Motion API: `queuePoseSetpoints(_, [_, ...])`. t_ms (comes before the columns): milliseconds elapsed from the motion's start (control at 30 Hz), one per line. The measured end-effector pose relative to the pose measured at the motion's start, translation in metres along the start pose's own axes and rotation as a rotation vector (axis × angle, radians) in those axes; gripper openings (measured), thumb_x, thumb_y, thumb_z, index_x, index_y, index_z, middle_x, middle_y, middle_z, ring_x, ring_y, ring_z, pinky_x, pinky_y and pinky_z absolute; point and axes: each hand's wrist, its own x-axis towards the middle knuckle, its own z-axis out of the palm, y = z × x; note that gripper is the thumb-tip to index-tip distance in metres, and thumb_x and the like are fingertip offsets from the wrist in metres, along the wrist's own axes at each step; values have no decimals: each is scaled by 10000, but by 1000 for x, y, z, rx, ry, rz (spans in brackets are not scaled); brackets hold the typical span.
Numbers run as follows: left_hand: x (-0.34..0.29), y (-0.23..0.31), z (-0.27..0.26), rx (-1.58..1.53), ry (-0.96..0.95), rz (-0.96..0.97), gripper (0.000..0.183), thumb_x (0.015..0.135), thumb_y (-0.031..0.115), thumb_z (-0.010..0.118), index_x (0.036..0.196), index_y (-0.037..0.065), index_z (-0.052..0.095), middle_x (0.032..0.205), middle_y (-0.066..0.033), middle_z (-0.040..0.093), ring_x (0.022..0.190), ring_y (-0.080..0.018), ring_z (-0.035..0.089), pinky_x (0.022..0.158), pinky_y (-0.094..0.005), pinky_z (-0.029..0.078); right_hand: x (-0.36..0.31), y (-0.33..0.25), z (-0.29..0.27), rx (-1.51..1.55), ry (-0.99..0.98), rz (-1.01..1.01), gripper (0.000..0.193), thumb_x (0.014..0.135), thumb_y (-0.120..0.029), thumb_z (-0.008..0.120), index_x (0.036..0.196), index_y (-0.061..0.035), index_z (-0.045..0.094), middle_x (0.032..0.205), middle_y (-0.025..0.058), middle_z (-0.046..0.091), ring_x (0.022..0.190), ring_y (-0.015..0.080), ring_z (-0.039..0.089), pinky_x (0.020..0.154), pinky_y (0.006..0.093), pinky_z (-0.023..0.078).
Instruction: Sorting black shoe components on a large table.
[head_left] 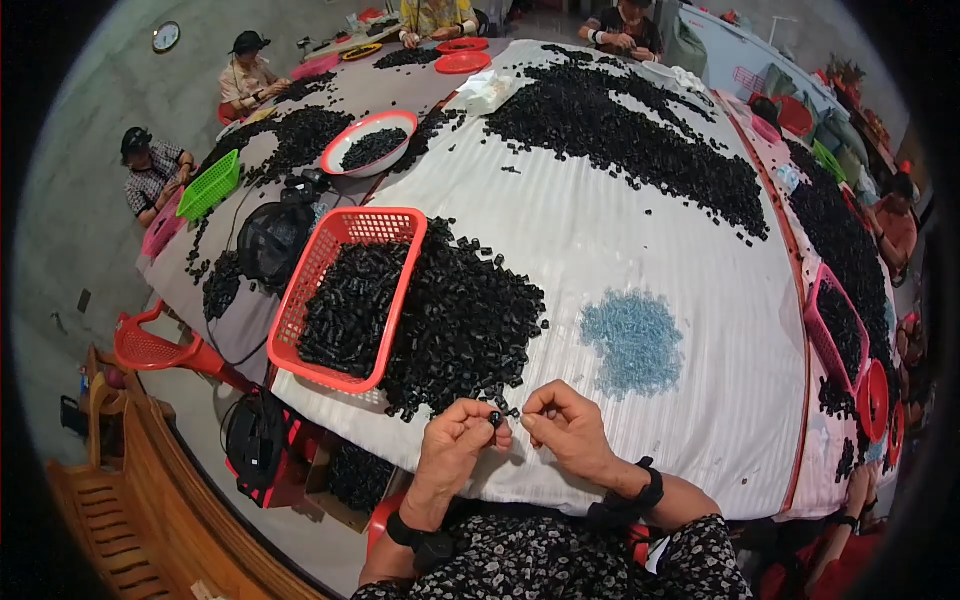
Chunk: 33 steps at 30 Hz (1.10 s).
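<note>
Left hand (pixel 455 435) fingers pinch small black plastic part (pixel 495 419) at fingertips, above bench (pixel 640 240) edge. Right hand (pixel 565 425) fingers closed, tips just beside part; held item indiscernible. Black parts pile (pixel 465 325) near.

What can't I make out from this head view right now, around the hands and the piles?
- Small black part in the left hand: too small to tell its shape.
- Right hand: curled fingers hide whatever it pinches.
- Pale blue pile: pieces too small to tell apart.
- Red basket: black pieces hide its floor.
- Table: far edge bent and tiny at the rim.
</note>
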Motion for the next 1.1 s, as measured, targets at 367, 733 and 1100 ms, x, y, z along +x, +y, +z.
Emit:
queuePoseSetpoints(367, [-9,-2,-8,62,63,-12,131,873,-17,526,1003,-35,527,910,-132,630,815,-174,631,746,-300,532,6,9,-9,-374,-154,-78,113,872,-93,591,904,-17,514,720,-15,496,612,25,421,524,199,365])
queuePoseSetpoints(733, [-6,7,-1,228,135,71,172,891,-17,485,1058,-35,523,851,-102,626,756,-135,614,699,-260,512,26,2,16,-89,-212,-181,78,883,-59,562,896,-8,505,794,44,586,712,89,626,589,202,475])
queuePoseSetpoints(1100, [0,1,-18,128,134,94,164,880,61,563,1017,-23,530,797,-96,610,702,-147,595,661,-281,507,20,39,13,-32,-68,-14,95,865,-61,596,910,-34,517,764,-36,503,630,2,418,534,172,349])
